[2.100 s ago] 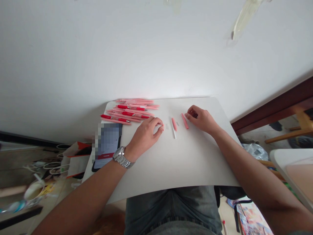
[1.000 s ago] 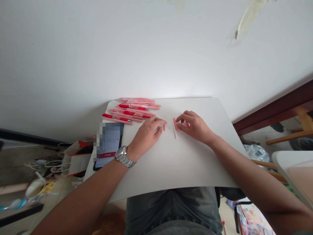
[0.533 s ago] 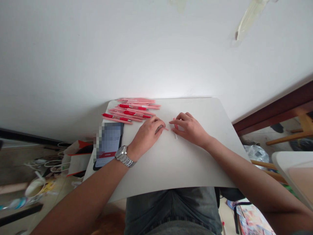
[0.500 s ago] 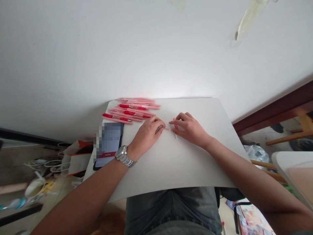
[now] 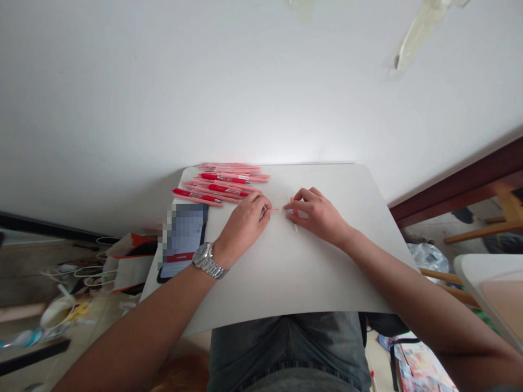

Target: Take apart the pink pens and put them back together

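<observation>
My left hand, wearing a steel watch at the wrist, pinches a thin pink pen part between thumb and forefinger. Its slim end points right, and the rest is hidden by my fingers. My right hand rests on the table with thumb and forefinger apart, over a red and pink pen piece. A short clear-whitish piece shows just below it. The two hands are a small gap apart.
Several pink and red pens lie piled at the table's back left. A phone lies along the left edge. The white table meets the wall behind. A second white surface stands to the right.
The pink part in my left hand has tilted from sloping down to nearly level, its tip shifting slightly left and up. My right hand has barely moved.
</observation>
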Motion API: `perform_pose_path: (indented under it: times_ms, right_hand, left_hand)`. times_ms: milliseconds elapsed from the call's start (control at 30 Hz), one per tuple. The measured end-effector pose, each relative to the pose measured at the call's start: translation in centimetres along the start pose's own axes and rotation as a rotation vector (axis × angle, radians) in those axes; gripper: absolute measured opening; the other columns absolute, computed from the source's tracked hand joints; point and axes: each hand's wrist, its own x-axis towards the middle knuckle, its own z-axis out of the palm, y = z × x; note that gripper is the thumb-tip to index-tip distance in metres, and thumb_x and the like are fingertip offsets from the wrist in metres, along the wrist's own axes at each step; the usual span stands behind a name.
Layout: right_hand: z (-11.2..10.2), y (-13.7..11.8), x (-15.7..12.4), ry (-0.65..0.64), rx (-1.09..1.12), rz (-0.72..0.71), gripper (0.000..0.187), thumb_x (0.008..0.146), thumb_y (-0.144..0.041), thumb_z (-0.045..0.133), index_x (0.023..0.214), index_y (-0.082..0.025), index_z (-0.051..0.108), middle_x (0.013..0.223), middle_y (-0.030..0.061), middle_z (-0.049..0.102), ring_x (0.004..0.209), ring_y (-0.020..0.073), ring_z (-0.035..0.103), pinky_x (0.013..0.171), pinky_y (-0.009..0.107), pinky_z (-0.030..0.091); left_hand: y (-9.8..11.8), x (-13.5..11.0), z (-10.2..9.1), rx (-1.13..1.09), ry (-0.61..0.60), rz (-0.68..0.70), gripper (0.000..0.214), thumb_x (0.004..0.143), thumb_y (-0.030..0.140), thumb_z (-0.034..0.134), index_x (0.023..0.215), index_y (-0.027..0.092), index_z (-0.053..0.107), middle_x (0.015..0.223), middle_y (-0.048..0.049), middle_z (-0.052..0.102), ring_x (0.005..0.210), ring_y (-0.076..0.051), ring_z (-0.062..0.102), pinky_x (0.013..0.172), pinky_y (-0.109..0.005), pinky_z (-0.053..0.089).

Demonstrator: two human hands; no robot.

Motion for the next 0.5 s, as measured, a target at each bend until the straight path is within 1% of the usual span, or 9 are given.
perform_pose_path:
  times_ms: [200,333,500]
  right_hand:
    - [-0.33,-0.33,0.23,-0.021,-0.036,0.002,0.016,0.100,-0.029,0.071,0.111,-0.026,0.082,0.108,0.0100,0.070,0.090,0.0251,0.058,0.078,0.038,0.053]
    - [-0.47,-0.43,0.28,-0.031,-0.057,-0.002,0.016,0.099,-0.030,0.072,0.110,-0.026,0.082,0.109,0.0099,0.072,0.090,0.0249,0.058,0.075,0.038,0.051]
    - [-0.61,-0.42,0.36,-0.038,-0.074,-0.010,0.010,0.098,-0.029,0.074,0.101,-0.026,0.084,0.106,0.0085,0.073,0.089,0.0243,0.058,0.072,0.037,0.049]
  left_hand:
    - [0.23,-0.02,-0.35,0.012,0.023,-0.010,0.011,0.098,0.009,0.059,0.098,0.020,0.060,0.111,-0.0046,0.065,0.096,-0.021,0.068,0.082,-0.036,0.054]
    - [0.36,0.02,-0.39,-0.020,0.050,0.006,0.010,0.099,0.010,0.058,0.100,0.020,0.061,0.112,-0.0049,0.065,0.095,-0.020,0.068,0.087,-0.036,0.056]
    - [0.55,0.03,-0.44,-0.054,0.067,0.006,0.010,0.100,0.011,0.059,0.099,0.020,0.061,0.110,-0.0038,0.064,0.094,-0.018,0.069,0.087,-0.035,0.057]
